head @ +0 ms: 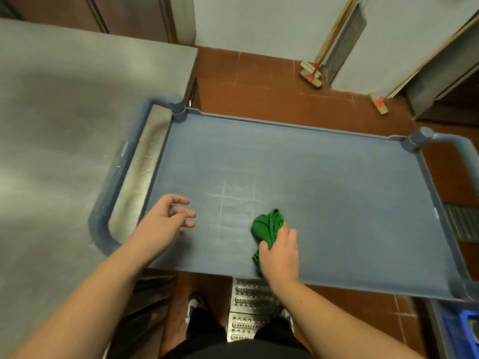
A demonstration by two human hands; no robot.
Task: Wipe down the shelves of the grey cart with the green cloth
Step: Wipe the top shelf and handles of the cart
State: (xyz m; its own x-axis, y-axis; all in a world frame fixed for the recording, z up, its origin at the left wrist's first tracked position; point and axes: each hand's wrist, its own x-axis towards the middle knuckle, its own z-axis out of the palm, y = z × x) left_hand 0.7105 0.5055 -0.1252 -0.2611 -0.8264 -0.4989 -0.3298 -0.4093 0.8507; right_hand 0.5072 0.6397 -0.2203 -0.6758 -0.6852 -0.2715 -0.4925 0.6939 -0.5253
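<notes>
Head cam looks down on the grey cart [324,161], top shelf filling the mid frame, raised rim all round and a looped handle at each end. Shelf surface is dull blue-grey w/ faint pale scratch lines near centre.

Right hand [281,251] sits at the near edge of the shelf, fingers curled round the green cloth [268,225], which is bunched up; most of the wad sticks out ahead of the knuckles & lies on the shelf, a bit trails back under the palm towards the edge. Cloth is roughly mid-width of the shelf, near side.

Left hand [162,224] is over the near-left corner, holding nothing, fingers loosely spread & half bent, tips pointing right. Can't tell if it touches the shelf or hangs just above.

A steel counter [64,112] runs along the left, right beside the cart's left handle. Floor is red-brown tile. Two brooms [312,75] lean on the pale wall at the back, a third brush head sits further right. Perforated metal plate [248,309] on the floor by the person's shoes; blue crate [464,330] at bottom-right corner.
</notes>
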